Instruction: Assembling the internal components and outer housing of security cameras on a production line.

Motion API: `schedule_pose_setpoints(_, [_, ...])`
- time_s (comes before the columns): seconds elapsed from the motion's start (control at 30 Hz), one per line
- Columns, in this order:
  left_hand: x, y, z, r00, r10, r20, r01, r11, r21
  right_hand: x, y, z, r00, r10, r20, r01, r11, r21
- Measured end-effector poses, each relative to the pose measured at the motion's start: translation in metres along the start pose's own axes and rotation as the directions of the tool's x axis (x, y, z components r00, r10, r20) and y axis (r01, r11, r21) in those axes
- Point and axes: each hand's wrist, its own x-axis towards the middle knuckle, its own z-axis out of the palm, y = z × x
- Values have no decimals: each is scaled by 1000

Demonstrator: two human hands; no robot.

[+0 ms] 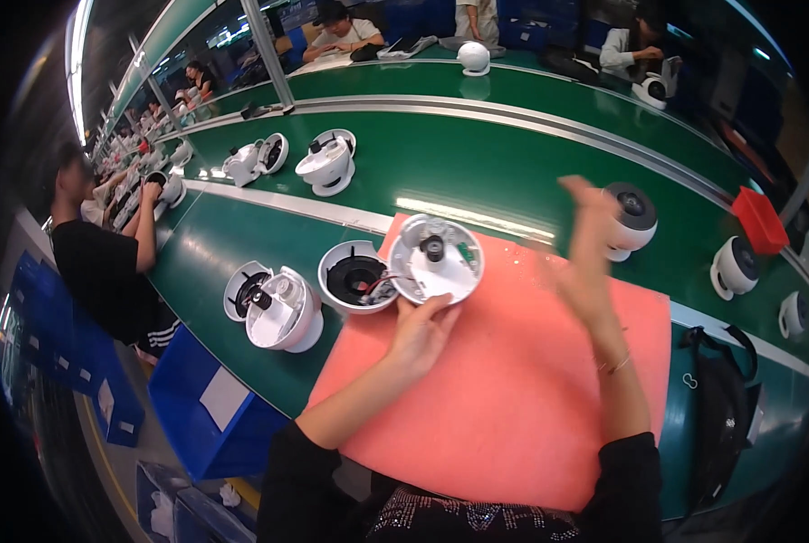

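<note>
My left hand (422, 337) grips the lower edge of an opened white camera housing (454, 276), thumb and fingers on its rim. Inside that half show a black lens and a bit of green circuit board. Thin wires run from it to the other half, a white shell (357, 271) with a black inside, lying to its left. Both rest at the far left part of a pink foam mat (486, 407). My right hand (590, 262), smeared by motion, is raised over the mat's far right with its fingers apart. Just beyond it stands a closed white camera (635, 222) with a dark front.
Another opened camera (282, 312) stands left of the mat. More units (327, 163) sit on the green conveyor (477, 172), with closed ones (735, 269) at right. A red bin (760, 222) and a black bag (723, 416) lie to the right. A co-worker (105, 244) works at left.
</note>
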Motion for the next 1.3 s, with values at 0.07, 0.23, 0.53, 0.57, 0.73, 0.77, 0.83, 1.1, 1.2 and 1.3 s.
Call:
schedule_pose_setpoints(0.07, [-9, -7, 9, 1000, 31, -5, -30, 996, 83, -10, -87, 18, 801, 143, 581, -196, 980, 28])
schedule_pose_setpoints(0.23, [-17, -52, 33, 997, 77, -26, -71, 982, 175, -38, -144, 84, 842, -386, 376, 491, 838, -239])
schedule_pose_setpoints(0.53, [-39, -61, -14, 853, 140, 503, -479, 592, 648, -27, -147, 33, 848, -344, 403, 294, 938, 182])
schedule_pose_setpoints(0.57, [-52, -52, -13, 855, 141, 499, -476, 596, 647, -23, -149, 11, 836, -324, 442, 204, 933, 297])
schedule_pose_setpoints(0.73, [-104, -22, 8, 821, -561, 108, 560, 827, 47, -24, -111, -69, 782, -304, 543, -17, 862, 507])
schedule_pose_setpoints(0.77, [-109, -21, -1, 828, -554, 86, 554, 832, 32, -29, -106, -76, 771, -268, 577, -58, 873, 484])
schedule_pose_setpoints(0.83, [-116, -27, -12, 805, -574, 150, 564, 819, 107, -39, -102, -95, 745, -175, 643, -146, 899, 413])
schedule_pose_setpoints(1.1, [-136, 1, -21, 906, -272, 324, 45, 823, 566, -78, -80, -117, 713, 70, 698, -488, 763, 423])
schedule_pose_setpoints(1.2, [-122, 35, -18, 781, -150, 606, -600, 89, 795, -94, -74, -106, 685, 263, 679, -715, 421, 558])
schedule_pose_setpoints(1.3, [-115, 37, -12, 721, -226, 654, -670, 13, 743, -86, -75, -97, 528, 325, 785, -848, 163, 504])
